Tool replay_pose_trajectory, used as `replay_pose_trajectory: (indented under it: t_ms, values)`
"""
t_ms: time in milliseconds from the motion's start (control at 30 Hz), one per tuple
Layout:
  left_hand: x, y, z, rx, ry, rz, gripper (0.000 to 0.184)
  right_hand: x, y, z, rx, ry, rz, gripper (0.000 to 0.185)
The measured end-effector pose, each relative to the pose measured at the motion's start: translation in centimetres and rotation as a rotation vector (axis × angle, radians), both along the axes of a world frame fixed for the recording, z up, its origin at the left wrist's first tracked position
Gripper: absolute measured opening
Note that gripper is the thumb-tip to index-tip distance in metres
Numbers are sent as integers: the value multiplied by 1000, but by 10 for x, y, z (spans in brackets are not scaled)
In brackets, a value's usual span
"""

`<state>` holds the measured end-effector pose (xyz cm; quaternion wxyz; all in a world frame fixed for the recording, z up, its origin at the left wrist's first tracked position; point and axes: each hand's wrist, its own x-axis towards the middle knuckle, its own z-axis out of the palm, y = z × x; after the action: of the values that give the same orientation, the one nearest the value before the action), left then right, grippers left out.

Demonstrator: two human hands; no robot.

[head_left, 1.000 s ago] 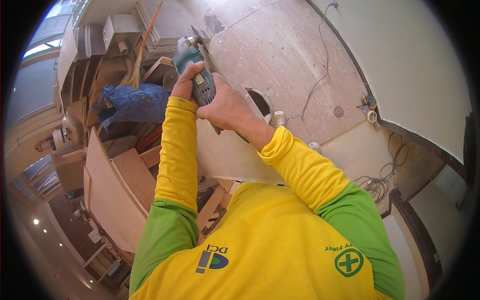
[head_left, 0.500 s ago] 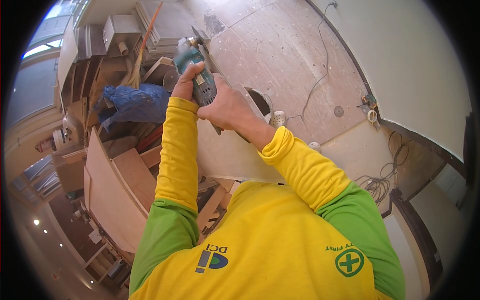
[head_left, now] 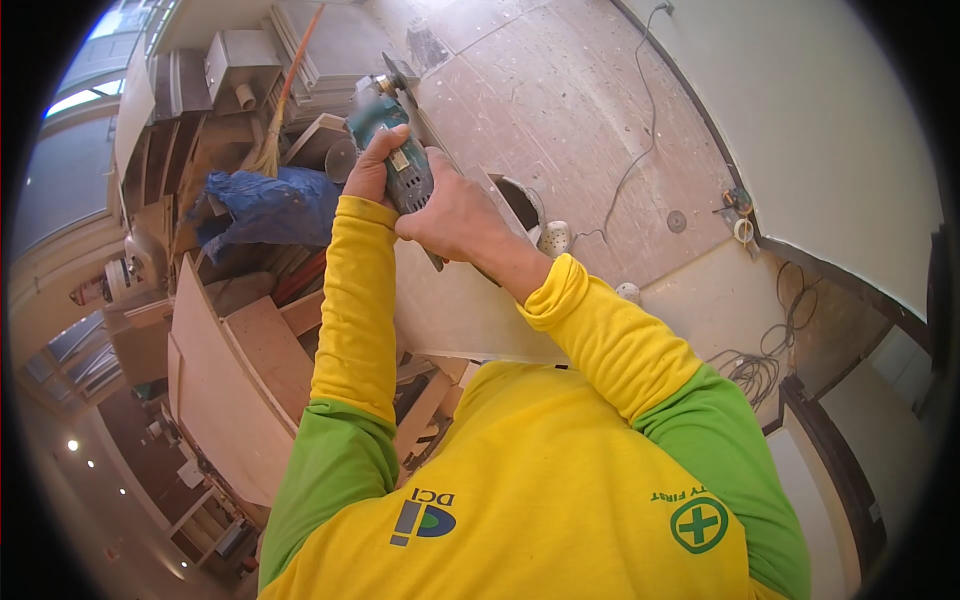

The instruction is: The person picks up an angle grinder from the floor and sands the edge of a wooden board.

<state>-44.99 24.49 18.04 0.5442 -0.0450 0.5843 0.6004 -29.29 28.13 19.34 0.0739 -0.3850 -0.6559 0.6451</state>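
At 10 o'clock in the view lies a crumpled blue plastic sheet (head_left: 275, 205), with a broom (head_left: 271, 148) leaning just above it. The left hand (head_left: 370, 168), at 11 o'clock, grips the side of an angle grinder (head_left: 402, 165); the tool also sits at 11 o'clock, its head pointing that way. The right hand (head_left: 455, 210) wraps the grinder's rear end, so 2 hands hold 1 tool. Further right, a perforated white clog (head_left: 555, 238) shows between 1 and 2 o'clock, and a coiled cable (head_left: 757, 378) lies between 3 and 4 o'clock.
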Motion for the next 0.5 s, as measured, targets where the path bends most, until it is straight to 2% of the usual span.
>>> replay_pose_trajectory:
  t_ms: [500]
  values:
    - [2, -1, 1, -12, 6, -1, 30, 2, -2, -1, 8, 8, -10, 88]
